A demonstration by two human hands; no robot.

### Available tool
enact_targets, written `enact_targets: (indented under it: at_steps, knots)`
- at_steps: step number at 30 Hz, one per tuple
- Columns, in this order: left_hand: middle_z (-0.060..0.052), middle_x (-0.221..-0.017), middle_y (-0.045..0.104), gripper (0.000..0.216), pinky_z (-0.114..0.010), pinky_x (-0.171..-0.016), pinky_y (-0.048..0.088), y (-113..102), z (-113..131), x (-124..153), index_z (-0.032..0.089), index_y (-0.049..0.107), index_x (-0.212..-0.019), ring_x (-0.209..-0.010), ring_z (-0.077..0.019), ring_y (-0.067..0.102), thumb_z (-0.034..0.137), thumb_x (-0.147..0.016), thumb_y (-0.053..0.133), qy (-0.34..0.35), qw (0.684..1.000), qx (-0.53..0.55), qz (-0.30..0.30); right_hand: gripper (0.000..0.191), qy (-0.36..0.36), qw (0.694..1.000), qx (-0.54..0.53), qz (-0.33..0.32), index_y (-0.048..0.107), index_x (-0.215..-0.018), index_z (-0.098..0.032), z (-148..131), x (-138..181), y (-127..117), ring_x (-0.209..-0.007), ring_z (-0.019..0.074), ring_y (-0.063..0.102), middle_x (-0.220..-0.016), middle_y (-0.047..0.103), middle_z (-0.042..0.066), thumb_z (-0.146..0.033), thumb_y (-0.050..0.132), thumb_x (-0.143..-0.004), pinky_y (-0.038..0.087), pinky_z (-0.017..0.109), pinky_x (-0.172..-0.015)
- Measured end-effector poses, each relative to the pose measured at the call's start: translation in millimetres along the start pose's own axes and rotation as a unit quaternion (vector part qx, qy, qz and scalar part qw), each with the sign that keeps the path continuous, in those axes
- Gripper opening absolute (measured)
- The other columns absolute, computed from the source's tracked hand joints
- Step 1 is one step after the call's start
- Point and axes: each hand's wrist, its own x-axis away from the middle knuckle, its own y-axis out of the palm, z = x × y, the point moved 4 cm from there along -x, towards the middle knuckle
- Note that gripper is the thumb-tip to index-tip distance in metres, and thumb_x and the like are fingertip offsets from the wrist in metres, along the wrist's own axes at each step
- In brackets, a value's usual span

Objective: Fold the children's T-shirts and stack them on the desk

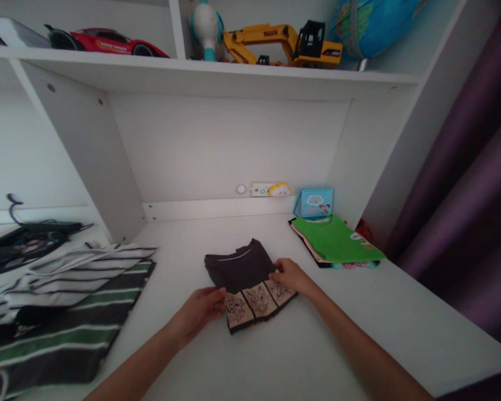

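Note:
A dark grey T-shirt [244, 270] lies folded small on the white desk, its neckline towards the back. Across its front edge runs a band of beige printed panels with dark drawings. My left hand [204, 309] pinches the left edge of the shirt between thumb and fingers. On the opposite side my right hand [290, 275] grips the right edge, thumb on top of the cloth. What lies under the fingertips is hidden.
Striped clothes [67, 312] are piled on the left. At the back right lie a green folder [338, 239] and a blue desk calendar [316, 202], near a power strip [262, 190]. Overhead, a shelf [234, 72] carries a toy excavator [284, 42], a red toy car [108, 42] and a globe [371, 28].

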Motion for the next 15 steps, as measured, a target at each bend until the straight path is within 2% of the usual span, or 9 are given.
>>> enact_targets:
  at_steps: [3, 6, 8, 11, 15]
  knots:
    - [-0.002, -0.072, 0.060, 0.032, -0.021, -0.057, 0.044, 7.1, -4.8, -7.6, 0.015, 0.051, -0.076, -0.060, -0.0096, 0.055, 0.040, -0.062, 0.067, 0.004, 1.000, -0.029, -0.008, 0.017, -0.018, 0.999, -0.039, 0.003, 0.059, -0.081, -0.014, 4.1, 3.8, -5.5, -0.070, 0.0153, 0.057, -0.076, 0.063, 0.004, -0.026, 0.055, -0.069, 0.038, 0.022, -0.057]
    - [0.000, -0.079, 0.060, 0.036, -0.022, -0.058, 0.045, 16.3, -6.6, -19.5, 0.019, 0.044, -0.080, -0.067, -0.0116, 0.057, 0.034, -0.059, 0.069, 0.036, 0.999, -0.022, 0.003, 0.018, -0.035, 0.996, -0.078, 0.019, 0.058, -0.085, -0.014, 9.3, 7.0, -14.7, -0.074, 0.0150, 0.058, -0.080, 0.063, 0.004, -0.020, 0.054, -0.068, 0.040, 0.022, -0.060]
    - [-0.001, -0.082, 0.061, 0.036, -0.025, -0.061, 0.047, 29.6, 0.5, -32.1, 0.021, 0.040, -0.084, -0.071, -0.0138, 0.059, 0.032, -0.062, 0.066, 0.059, 0.998, 0.005, -0.020, 0.020, -0.043, 0.994, -0.096, 0.036, 0.056, -0.088, -0.015, 15.4, 5.6, -27.4, -0.075, 0.0150, 0.059, -0.081, 0.063, 0.004, -0.019, 0.053, -0.069, 0.042, 0.022, -0.062]
    - [0.001, -0.075, 0.061, 0.033, -0.025, -0.057, 0.046, 59.8, 29.8, -61.7, 0.022, 0.035, -0.087, -0.063, -0.0123, 0.058, 0.027, -0.066, 0.060, 0.109, 0.993, 0.029, -0.043, 0.025, -0.048, 0.987, -0.126, 0.092, 0.054, -0.094, -0.016, 34.5, -2.9, -64.6, -0.070, 0.0159, 0.059, -0.077, 0.063, 0.003, -0.021, 0.052, -0.070, 0.043, 0.024, -0.059]
    - [0.003, -0.072, 0.059, 0.034, -0.021, -0.052, 0.043, 120.0, 84.0, -115.8, 0.023, 0.037, -0.097, -0.053, -0.0081, 0.053, 0.021, -0.069, 0.057, 0.175, 0.983, 0.034, -0.050, 0.030, -0.027, 0.962, -0.150, 0.228, 0.055, -0.098, -0.017, 86.8, -20.8, -140.5, -0.063, 0.0165, 0.060, -0.075, 0.064, 0.003, -0.025, 0.055, -0.068, 0.044, 0.024, -0.053]
